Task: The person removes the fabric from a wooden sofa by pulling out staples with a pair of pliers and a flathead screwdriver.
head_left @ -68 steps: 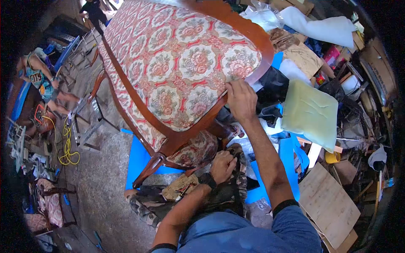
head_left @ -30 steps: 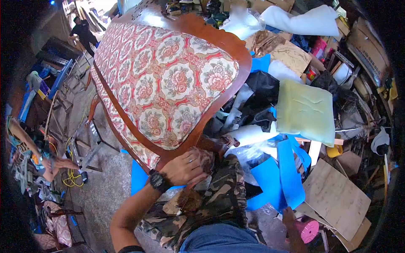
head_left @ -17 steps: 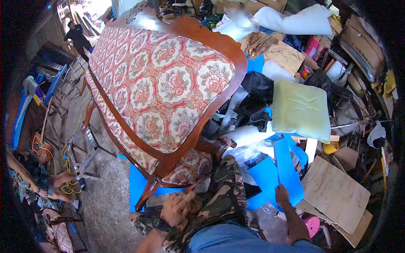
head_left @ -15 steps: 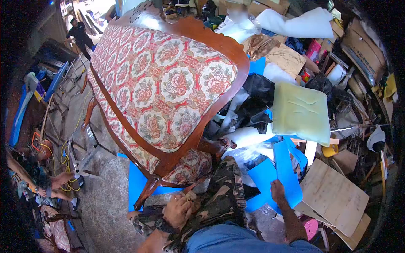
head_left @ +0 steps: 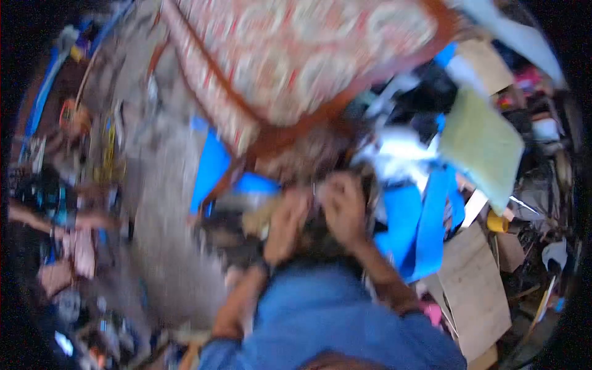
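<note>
Motion blur softens the whole view. My left hand [head_left: 287, 225] and my right hand [head_left: 342, 206] are close together over my lap, fingers drawn in. Between the fingertips there may be something small, too blurred to name. Just beyond them stands a wooden-framed chair [head_left: 283, 74] with red and cream floral fabric. A yellowish piece [head_left: 256, 222] lies left of my left hand. Blue sheet material [head_left: 431, 228] hangs in strips to the right of my right hand.
A pale yellow cushion [head_left: 481, 148] and plywood boards [head_left: 472, 287] are on the right amid scrap. Blue sheet [head_left: 213, 166] shows under the chair. At the far left are another person's arms [head_left: 92, 221].
The view has tipped down. My right hand has left the blue sheet and come beside my left hand. My left hand has moved up from the yellowish piece.
</note>
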The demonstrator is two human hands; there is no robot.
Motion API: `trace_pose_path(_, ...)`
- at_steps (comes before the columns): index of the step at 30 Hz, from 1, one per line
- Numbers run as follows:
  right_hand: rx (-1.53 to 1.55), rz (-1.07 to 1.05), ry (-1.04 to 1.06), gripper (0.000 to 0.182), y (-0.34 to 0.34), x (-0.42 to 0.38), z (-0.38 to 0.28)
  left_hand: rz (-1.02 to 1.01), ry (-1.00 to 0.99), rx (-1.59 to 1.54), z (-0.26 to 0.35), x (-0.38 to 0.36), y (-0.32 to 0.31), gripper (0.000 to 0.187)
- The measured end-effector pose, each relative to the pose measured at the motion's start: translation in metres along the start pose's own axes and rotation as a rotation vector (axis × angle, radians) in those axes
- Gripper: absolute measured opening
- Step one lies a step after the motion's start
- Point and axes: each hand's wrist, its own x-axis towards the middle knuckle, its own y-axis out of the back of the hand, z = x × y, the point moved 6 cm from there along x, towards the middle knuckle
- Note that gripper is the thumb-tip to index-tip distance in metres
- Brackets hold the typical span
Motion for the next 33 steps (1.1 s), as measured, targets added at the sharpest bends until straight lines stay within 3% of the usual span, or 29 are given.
trace_pose_path(5,0.138,-0.124,0.204,0.019,-0.048,0.014,-0.031,0.211,0.077,-0.128,0.001,0.006,0.051,0.029)
trace_pose_path(10,0.249,-0.191,0.172,0.022,-0.081,0.015,-0.037,0.326,0.160,-0.254,-0.028,-0.006,0.086,0.025)
trace_pose_path(11,0.248,-0.177,0.151,0.022,-0.081,0.014,-0.038,0.391,0.126,-0.456,-0.032,-0.008,0.088,0.024)
trace_pose_path(12,0.249,-0.165,0.128,0.022,-0.080,0.012,-0.039,0.422,0.123,-0.466,-0.036,-0.012,0.092,0.024)
trace_pose_path(14,0.178,-0.297,0.142,0.024,-0.093,-0.008,-0.016,0.490,0.108,-0.487,-0.031,-0.016,0.105,0.024)
trace_pose_path(18,-0.074,-0.764,0.258,0.018,-0.134,-0.060,0.017,0.442,0.111,-0.182,-0.053,-0.027,0.128,0.028)
trace_pose_path(19,-0.062,-0.662,0.345,0.013,-0.143,-0.069,0.020,0.423,0.122,-0.208,-0.057,-0.027,0.129,0.028)
trace_pose_path(22,-0.309,-0.685,0.500,0.016,-0.171,-0.082,0.020,0.375,0.140,-0.225,-0.070,-0.029,0.133,0.030)
trace_pose_path(25,-0.360,-0.803,0.503,0.021,-0.198,-0.096,0.038,0.378,0.171,-0.141,-0.091,-0.031,0.140,0.031)
trace_pose_path(28,-0.249,-0.728,0.511,0.019,-0.189,-0.089,0.036,0.333,0.271,-0.159,-0.124,-0.030,0.142,0.030)
trace_pose_path(29,-0.197,-0.736,0.464,0.019,-0.185,-0.089,0.038,0.340,0.311,-0.070,-0.130,-0.033,0.143,0.030)
trace_pose_path(32,-0.083,-0.713,0.318,0.019,-0.169,-0.083,0.048,0.255,0.444,-0.221,-0.161,-0.035,0.138,0.028)
trace_pose_path(33,-0.065,-0.685,0.264,0.019,-0.161,-0.082,0.055,0.238,0.397,-0.039,-0.167,-0.033,0.140,0.033)
